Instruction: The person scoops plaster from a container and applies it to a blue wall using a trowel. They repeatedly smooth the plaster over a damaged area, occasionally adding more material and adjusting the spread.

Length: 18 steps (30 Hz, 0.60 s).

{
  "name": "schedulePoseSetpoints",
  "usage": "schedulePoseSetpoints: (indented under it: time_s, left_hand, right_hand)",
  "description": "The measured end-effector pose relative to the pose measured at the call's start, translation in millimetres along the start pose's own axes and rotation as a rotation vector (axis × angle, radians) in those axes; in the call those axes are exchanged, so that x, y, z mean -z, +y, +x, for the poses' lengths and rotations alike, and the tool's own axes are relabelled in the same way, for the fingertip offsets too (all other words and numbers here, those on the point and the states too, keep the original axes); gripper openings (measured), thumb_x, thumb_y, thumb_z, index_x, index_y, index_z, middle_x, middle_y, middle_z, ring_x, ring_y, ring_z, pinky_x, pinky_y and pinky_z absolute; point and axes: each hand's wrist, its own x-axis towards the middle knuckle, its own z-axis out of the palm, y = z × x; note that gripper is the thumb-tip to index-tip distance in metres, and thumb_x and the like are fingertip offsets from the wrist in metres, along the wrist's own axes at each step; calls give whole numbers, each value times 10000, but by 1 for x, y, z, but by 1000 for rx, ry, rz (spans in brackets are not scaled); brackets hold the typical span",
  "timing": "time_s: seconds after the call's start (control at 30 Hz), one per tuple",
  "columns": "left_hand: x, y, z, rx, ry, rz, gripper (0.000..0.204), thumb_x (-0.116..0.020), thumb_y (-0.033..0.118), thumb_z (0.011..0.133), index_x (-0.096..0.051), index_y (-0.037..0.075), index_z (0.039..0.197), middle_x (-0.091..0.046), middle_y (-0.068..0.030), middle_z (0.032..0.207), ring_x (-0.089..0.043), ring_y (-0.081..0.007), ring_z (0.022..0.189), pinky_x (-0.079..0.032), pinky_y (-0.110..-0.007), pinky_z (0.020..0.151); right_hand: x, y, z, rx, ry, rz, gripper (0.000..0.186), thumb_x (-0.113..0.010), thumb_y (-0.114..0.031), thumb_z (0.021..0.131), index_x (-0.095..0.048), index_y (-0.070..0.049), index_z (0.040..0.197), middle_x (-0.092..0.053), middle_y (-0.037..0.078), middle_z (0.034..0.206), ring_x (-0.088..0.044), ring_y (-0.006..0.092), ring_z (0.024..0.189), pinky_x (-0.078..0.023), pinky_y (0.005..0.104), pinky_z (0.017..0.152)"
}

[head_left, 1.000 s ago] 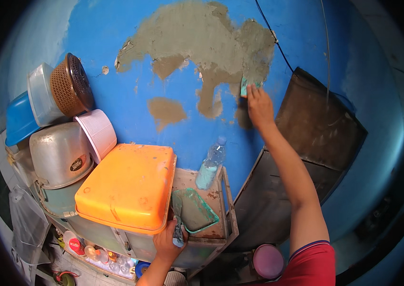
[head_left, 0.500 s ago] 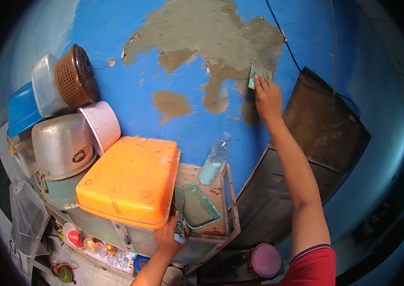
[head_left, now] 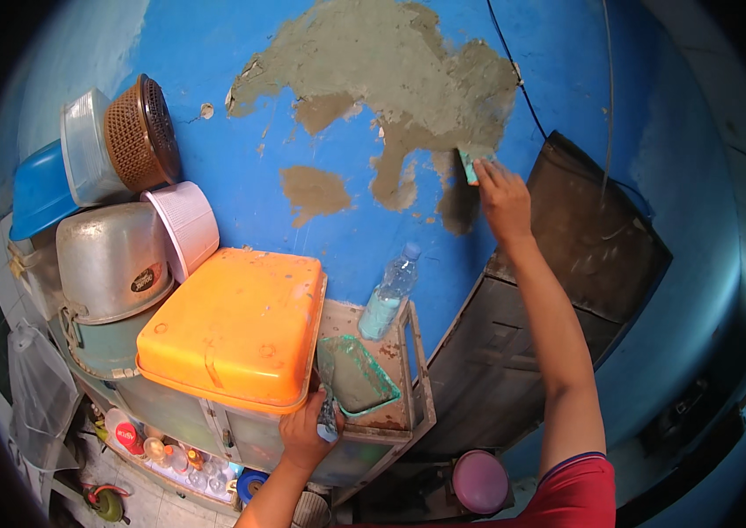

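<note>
My right hand [head_left: 505, 202] pinches a small green spreader [head_left: 467, 167] against the blue wall [head_left: 241, 194], at the lower right edge of a large patch of grey filler [head_left: 373, 70]. Low in the middle, my left hand [head_left: 305, 436] is wrapped round a putty knife [head_left: 329, 422] smeared with filler. It is beside a green tray [head_left: 395, 394] holding grey paste, on top of the cabinet [head_left: 364, 451]. Behind the tray stands a plastic bottle [head_left: 382, 308], partly filled with something pale blue.
An upturned orange basin [head_left: 232, 326] covers much of the cabinet top. Left of it are piled a metal pot [head_left: 113, 260], a pink tub [head_left: 188, 224] and a brown basket [head_left: 137, 136]. A dark tall cabinet [head_left: 566, 238] stands right, below a hanging black cable [head_left: 514, 75].
My right hand and the spreader have moved slightly down the wall. My left hand keeps its hold on the putty knife near the tray. The view has shifted a little.
</note>
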Motion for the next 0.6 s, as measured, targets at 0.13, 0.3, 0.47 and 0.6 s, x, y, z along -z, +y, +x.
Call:
schedulePoseSetpoints:
  time_s: [0.13,0.3,0.47,0.6]
  left_hand:
    - [3,2,0,6,5,25,440,-749,169,780,-624,27,1177,-669,-145,937,-654,-332,796,-513,-411,713]
    - [6,-1,-4,35,9,58,432,-756,170,785,-629,31,1174,-671,-145,941,-655,-329,791,-514,-405,714]
    - [-7,11,5,16,-3,-30,416,-761,138,789,-629,33,1170,-676,-152,958,-667,-326,807,-525,-398,721]
    - [16,4,2,29,4,45,422,-761,103,784,-619,18,1172,-679,-159,969,-670,-331,819,-531,-395,727]
  right_hand:
    - [-5,7,2,-24,24,-26,363,-651,-71,845,-641,-54,1208,-683,71,1159,-633,260,1105,-500,377,827]
    - [13,-35,-39,-84,-46,200,321,-701,-67,840,-679,-70,1160,-681,82,1142,-663,269,1004,-524,364,815]
    - [100,-72,-68,-835,-330,684,153,-694,-138,901,-722,-27,1002,-701,41,884,-647,134,763,-503,279,680]
    - [121,-161,-74,-874,-546,1365,206,-680,-165,933,-721,17,1020,-704,20,881,-594,64,785,-489,248,693]
